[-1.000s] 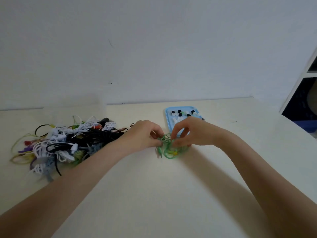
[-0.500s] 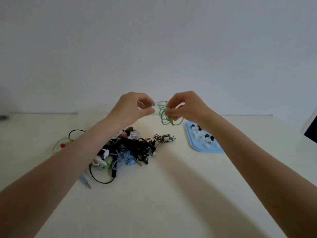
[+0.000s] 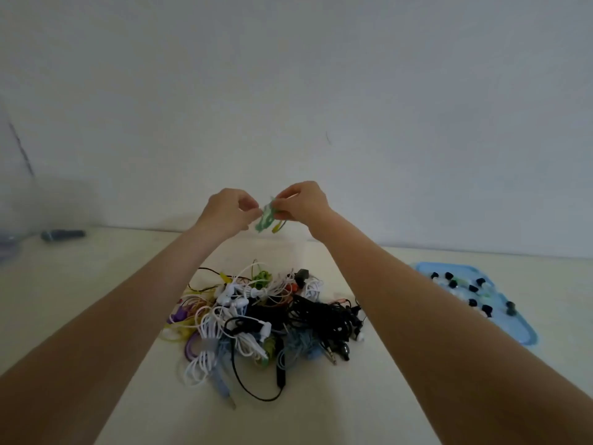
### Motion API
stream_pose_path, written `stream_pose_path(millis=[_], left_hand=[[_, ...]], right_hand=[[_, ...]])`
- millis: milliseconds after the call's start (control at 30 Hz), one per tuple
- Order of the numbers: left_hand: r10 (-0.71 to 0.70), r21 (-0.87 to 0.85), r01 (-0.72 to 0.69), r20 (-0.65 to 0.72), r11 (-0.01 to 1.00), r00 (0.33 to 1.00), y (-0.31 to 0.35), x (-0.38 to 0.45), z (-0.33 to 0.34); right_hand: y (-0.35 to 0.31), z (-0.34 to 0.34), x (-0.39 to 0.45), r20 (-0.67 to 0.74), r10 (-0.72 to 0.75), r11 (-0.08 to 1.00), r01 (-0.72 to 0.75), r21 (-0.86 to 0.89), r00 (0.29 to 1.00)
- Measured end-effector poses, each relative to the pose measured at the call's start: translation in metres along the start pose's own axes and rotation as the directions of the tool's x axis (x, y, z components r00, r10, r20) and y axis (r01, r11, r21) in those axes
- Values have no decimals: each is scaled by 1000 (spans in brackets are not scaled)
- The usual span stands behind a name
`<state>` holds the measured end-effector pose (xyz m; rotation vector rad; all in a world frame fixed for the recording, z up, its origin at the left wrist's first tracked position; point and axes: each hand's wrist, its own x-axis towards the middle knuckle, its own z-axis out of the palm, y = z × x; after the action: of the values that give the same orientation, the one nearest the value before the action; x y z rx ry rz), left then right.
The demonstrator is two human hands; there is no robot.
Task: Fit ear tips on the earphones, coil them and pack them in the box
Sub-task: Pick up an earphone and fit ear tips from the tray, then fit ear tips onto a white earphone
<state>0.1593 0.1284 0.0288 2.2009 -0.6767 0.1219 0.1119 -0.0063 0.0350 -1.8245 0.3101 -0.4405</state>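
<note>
A small coil of green earphones (image 3: 267, 217) hangs in the air in front of the wall, above the table. My left hand (image 3: 229, 211) pinches its left side and my right hand (image 3: 301, 202) pinches its right side; a yellowish end dangles below the right fingers. Below my arms lies a tangled heap of earphones (image 3: 263, 316) in white, black, blue, yellow and purple. To the right, a light blue tray (image 3: 513, 329) holds several black, white and green ear tips (image 3: 471, 289). No box can be made out clearly.
The cream table (image 3: 321, 412) reaches back to a pale wall. A dark pen-like object (image 3: 62, 234) lies at the far left near the wall, next to a blurred clear object at the left edge.
Both hands lifted the green earphones off the table, high in front of the wall, and pulled the loops into a tighter bundle. The view has swung left, so the heap now sits centre.
</note>
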Motion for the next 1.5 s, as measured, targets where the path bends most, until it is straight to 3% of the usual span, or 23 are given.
stream_pose_path(millis=[67, 167, 267, 400, 567, 833, 1000, 1067, 1133, 1200, 1300, 1400, 1500], left_hand=[[33, 58, -37, 67, 998, 997, -5, 0, 0], [76, 201, -145, 318, 969, 945, -3, -2, 2], [19, 403, -259, 512, 878, 859, 1, -4, 13], [73, 501, -324, 456, 803, 887, 5, -8, 31], [213, 424, -402, 426, 811, 879, 25, -9, 43], [370, 405, -547, 438, 732, 819, 87, -20, 119], [353, 485, -508, 379, 712, 856, 100, -27, 147], [459, 523, -544, 297, 656, 838, 107, -34, 148], [592, 515, -618, 240, 594, 769, 113, -49, 146], [544, 448, -642, 343, 622, 766, 115, -66, 147], [293, 479, -613, 584, 628, 757, 106, -79, 154], [281, 433, -576, 573, 693, 770, 100, -83, 158], [323, 93, -424, 509, 901, 798, 110, -85, 152]], right_hand=[[2, -4, 4, 84, 17, 983, -1, -185, 996], [1, -19, 2, 218, -90, 793, 202, -574, 972], [6, -28, -13, 416, -39, 616, 350, -706, 908], [20, -33, -29, 455, -159, 447, 475, -758, 876], [19, -67, -41, 365, -269, 379, 446, -810, 891], [40, -152, -73, 229, -168, 387, 278, -879, 959], [61, -170, -77, 176, -171, 371, 229, -900, 969], [61, -177, -81, 155, -214, 392, 230, -891, 965], [57, -186, -89, 124, -266, 455, 238, -858, 956], [55, -198, -101, 74, -277, 519, 214, -827, 958], [61, -216, -115, -8, -135, 542, 67, -838, 991], [74, -230, -128, -71, 6, 511, -64, -858, 997], [84, -238, -140, -66, 93, 526, -105, -844, 993]])
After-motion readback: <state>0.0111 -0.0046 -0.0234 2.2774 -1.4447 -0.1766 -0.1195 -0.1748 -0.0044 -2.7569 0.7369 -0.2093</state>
